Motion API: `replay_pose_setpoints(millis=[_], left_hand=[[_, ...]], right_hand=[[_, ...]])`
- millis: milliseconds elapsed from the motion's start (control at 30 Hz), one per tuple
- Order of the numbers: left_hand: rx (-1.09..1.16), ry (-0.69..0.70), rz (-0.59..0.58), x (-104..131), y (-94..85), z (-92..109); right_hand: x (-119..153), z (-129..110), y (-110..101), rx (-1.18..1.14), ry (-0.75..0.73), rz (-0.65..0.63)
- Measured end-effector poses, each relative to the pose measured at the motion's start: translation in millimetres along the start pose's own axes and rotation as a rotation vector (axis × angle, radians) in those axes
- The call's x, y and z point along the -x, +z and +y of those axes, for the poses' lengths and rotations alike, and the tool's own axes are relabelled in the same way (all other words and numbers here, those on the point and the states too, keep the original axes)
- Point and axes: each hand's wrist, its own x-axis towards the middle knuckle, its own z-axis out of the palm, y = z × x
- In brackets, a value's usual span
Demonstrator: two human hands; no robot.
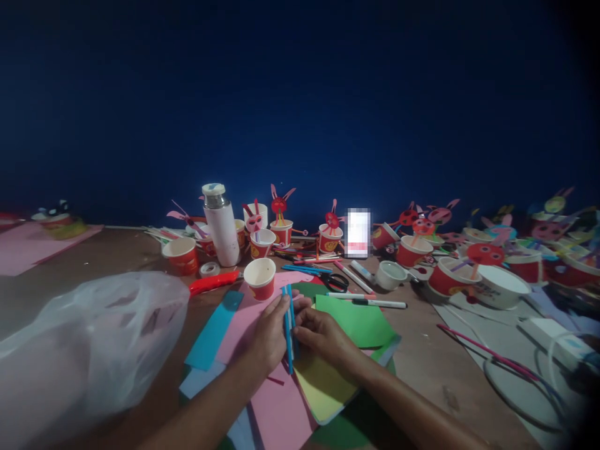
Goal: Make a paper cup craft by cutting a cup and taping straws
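Note:
Thin blue sticks (289,356) stand nearly upright between my two hands, over sheets of coloured paper. My left hand (272,332) is closed on them, its thumb pressed along their upper part. Fingers curled, my right hand (322,332) pinches at their right side; its fingertips are partly hidden. Just beyond my left hand stands an empty red and white paper cup (260,280). Beneath the hands lie pink paper (285,409), a yellow sheet (323,390) and green paper (354,320). A blue paper strip (215,331) is to the left.
A clear plastic bag (126,337) spreads at left, near a red-handled knife (214,283). Behind are a white thermos (221,231), black scissors (336,283), markers (379,303) and a lit phone (357,233). Cups with paper figures (485,255) and cables (506,369) crowd the right.

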Motion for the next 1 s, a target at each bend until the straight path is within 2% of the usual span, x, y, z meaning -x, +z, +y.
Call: replay_pose_setpoints(millis=[200,333,500,800,1000], left_hand=[[-0.048,0.044,-0.003,-3,-2.5,-4],[-0.077,0.037,0.006,-3,-5.0,-7],[-0.131,0.091,-0.012,-3,-7.6,-11],[-0.242,0.129,0.064,12,10.0,-1],[-0.177,0.142,0.023,9,6.1,-6]], right_hand=[[0,1,2,-0.025,0.046,-0.032],[1,0,1,0.035,0.055,-0.041],[1,2,0,0.110,0.080,-0.038],[2,1,0,0.101,0.083,-0.047],[3,-3,2,0.096,0.080,-0.047]])
